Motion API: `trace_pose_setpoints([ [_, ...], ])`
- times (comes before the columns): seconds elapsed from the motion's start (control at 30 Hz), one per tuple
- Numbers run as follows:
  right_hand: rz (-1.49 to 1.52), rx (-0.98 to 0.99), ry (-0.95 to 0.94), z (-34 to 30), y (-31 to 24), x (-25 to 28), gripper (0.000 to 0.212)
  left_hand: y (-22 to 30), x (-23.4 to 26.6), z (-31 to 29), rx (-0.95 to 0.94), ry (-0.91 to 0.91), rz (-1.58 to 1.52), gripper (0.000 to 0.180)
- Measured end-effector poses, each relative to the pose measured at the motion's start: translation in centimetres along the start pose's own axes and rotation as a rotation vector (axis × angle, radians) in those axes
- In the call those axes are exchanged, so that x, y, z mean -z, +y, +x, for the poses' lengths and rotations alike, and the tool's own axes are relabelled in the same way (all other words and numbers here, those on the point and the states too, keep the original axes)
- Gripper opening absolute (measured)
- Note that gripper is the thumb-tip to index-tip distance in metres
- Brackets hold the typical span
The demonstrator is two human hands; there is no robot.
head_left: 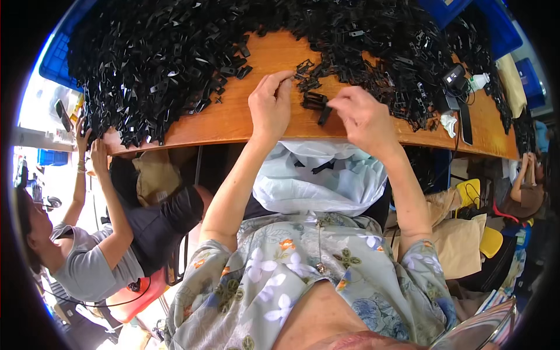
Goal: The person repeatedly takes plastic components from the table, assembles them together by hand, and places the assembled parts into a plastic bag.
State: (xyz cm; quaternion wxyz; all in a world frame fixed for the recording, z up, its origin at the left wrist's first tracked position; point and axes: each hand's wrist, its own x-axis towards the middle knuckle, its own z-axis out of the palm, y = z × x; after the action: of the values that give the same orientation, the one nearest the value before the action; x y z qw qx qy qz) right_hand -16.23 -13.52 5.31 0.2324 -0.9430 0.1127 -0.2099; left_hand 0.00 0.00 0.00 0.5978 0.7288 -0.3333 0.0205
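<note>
My left hand (270,108) is over the wooden table with its thumb and fingers pinched together. Whatever sits between those fingertips is too small to make out. Just right of them lie open-framed black plastic parts (305,70). My right hand (366,121) pinches a small dark plastic piece (325,115) by its end. That piece touches or nearly touches a little cluster of black parts (315,101) on the table. Below both hands, an open white plastic bag (291,189) rests at my lap, with a few black pieces (322,167) in it.
Big heaps of black plastic parts (146,70) and more parts (385,58) cover the wooden table (233,125). A phone (465,123) and cables lie at the right. Blue crates (55,55) stand behind. Another person (96,251) works at the left, one more far right.
</note>
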Motion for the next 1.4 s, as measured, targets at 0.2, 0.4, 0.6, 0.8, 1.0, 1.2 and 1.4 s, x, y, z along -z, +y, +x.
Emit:
trace_pose_setpoints([
  [0.2,-0.237,0.309,0.060,0.0,0.9,-0.8,0.014,0.3,0.6,0.2,-0.016,-0.009,0.016,0.018],
  [0.4,-0.280,0.220,0.330,-0.5,1.6,-0.1,0.021,0.7,0.7,0.6,-0.275,-0.238,0.437,0.038],
  [0.6,-0.117,0.185,0.203,-1.6,0.4,-2.9,0.022,1.0,0.4,1.1,-0.325,-0.108,0.397,0.034],
  [0.8,-0.134,0.144,0.268,-1.7,1.7,-3.5,0.019,-0.2,0.7,2.4,-0.425,-0.091,0.469,0.032],
  [1.0,-0.058,0.165,0.276,-2.4,2.1,-3.0,0.022,-0.3,0.0,4.1,-0.436,-0.155,0.512,0.026],
  [1.2,-0.033,0.138,0.174,-3.0,2.0,-2.3,0.030,-1.1,-0.8,4.8,-0.448,-0.134,0.532,0.024],
  [1.4,0.124,0.050,0.183,-3.4,2.4,-2.1,0.032,1.5,1.2,3.5,-0.214,0.031,0.153,0.020],
])
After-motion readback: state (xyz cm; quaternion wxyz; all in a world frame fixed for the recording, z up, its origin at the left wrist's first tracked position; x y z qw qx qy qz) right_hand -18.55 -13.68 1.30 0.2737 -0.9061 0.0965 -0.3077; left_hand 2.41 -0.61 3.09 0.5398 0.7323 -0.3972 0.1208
